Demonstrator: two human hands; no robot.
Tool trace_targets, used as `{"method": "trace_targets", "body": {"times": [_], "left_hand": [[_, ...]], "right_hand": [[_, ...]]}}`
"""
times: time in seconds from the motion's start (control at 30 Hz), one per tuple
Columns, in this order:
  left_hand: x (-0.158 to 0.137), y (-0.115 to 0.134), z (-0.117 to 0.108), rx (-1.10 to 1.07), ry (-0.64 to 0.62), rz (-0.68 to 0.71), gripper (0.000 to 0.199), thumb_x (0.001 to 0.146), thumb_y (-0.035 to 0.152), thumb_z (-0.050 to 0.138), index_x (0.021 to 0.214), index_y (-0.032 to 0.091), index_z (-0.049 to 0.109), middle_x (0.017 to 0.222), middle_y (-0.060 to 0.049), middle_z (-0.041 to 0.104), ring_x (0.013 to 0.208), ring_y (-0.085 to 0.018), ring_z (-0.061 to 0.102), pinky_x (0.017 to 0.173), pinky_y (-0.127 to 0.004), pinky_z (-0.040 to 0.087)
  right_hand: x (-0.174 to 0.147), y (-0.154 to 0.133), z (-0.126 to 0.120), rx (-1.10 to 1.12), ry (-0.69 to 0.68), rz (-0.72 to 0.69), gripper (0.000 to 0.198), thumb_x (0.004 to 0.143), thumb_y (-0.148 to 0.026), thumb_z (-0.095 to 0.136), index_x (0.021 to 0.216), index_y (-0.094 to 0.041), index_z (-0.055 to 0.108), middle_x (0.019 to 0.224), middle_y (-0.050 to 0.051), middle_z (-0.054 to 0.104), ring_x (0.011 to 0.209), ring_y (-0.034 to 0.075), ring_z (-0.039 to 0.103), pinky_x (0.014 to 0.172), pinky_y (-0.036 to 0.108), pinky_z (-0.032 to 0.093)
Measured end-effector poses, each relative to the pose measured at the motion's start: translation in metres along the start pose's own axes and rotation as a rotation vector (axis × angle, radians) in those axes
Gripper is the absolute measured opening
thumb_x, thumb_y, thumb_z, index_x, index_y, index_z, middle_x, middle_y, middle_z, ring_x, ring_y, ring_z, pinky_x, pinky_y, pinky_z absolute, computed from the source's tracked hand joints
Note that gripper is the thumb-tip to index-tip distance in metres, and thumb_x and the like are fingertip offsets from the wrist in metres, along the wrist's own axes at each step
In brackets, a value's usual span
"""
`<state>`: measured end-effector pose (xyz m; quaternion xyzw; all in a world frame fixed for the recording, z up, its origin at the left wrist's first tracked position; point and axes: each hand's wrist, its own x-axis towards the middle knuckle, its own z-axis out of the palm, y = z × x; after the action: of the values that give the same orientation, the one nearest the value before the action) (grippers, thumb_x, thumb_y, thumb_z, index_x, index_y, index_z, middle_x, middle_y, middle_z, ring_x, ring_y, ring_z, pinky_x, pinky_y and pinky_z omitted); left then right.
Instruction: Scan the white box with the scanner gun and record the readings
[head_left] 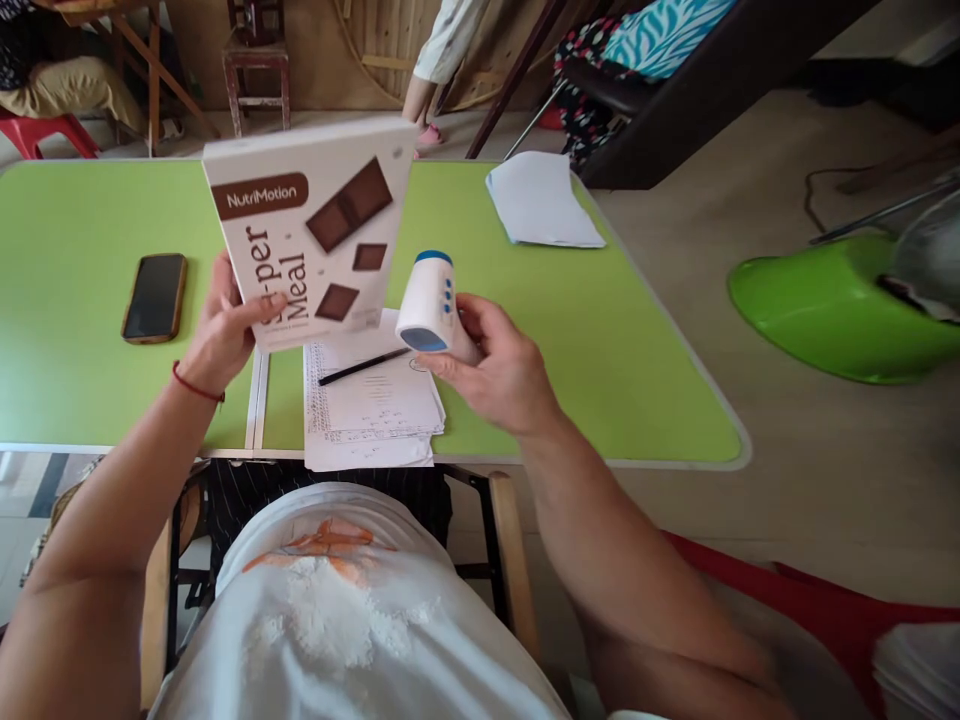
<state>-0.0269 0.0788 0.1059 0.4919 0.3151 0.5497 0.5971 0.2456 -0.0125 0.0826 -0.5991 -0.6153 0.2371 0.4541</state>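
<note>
The box (pixel 311 240) is held by the left grip (pixel 231 325) only at its seven o'clock corner, so could be tipped onto the gadget (pixel 429 305), held by the right grip (pixel 499 365) at four o'clock

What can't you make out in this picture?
In the head view:
White box: left hand covers some lettering; back faces away.
White-and-blue device: right hand hides much of its handle.
Nearer papers: writing too small to read.
Seated person: cut off by the picture's edge.

White shirt (pixel 247 630), orange print (pixel 328 537), red wrist cord (pixel 193 388)
</note>
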Motion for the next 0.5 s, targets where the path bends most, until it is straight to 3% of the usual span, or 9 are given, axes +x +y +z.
{"method": "trace_targets", "body": {"times": [0.1,0.23,0.33,0.5], "left_hand": [[0.042,-0.015,-0.009,-0.02,-0.076,-0.012,0.062,0.051,0.021,0.09,0.102,0.025,0.057,0.106,-0.005,0.074,0.116,-0.037,0.067,0.096,-0.049,0.057],[0.076,-0.041,-0.017,-0.046,-0.195,0.016,0.072,0.053,0.02,0.091,0.115,0.026,0.055,0.112,-0.005,0.073,0.118,-0.035,0.066,0.103,-0.049,0.054],[0.084,-0.056,-0.021,-0.02,-0.227,0.006,0.076,0.055,0.022,0.09,0.122,0.026,0.054,0.118,-0.005,0.073,0.123,-0.036,0.064,0.105,-0.049,0.053],[0.081,-0.063,-0.026,0.039,-0.275,-0.038,0.081,0.059,0.028,0.087,0.133,0.024,0.052,0.13,-0.009,0.069,0.127,-0.039,0.062,0.105,-0.051,0.053]], "right_hand": [[0.033,0.036,-0.002,-0.29,-0.129,0.008,0.064,0.076,-0.04,0.075,0.134,-0.017,0.06,0.125,0.016,0.069,0.104,0.035,0.067,0.09,0.054,0.055],[0.06,0.06,0.0,-0.579,-0.233,-0.149,0.059,0.083,-0.035,0.07,0.138,-0.016,0.061,0.124,0.018,0.067,0.112,0.037,0.062,0.101,0.058,0.047],[0.068,0.07,0.004,-0.672,-0.281,-0.233,0.056,0.087,-0.038,0.067,0.139,-0.017,0.061,0.121,0.018,0.066,0.113,0.038,0.061,0.102,0.058,0.045],[0.072,0.089,0.007,-0.675,-0.292,-0.255,0.054,0.088,-0.04,0.068,0.137,-0.019,0.062,0.114,0.016,0.07,0.108,0.036,0.063,0.096,0.055,0.048]]}}
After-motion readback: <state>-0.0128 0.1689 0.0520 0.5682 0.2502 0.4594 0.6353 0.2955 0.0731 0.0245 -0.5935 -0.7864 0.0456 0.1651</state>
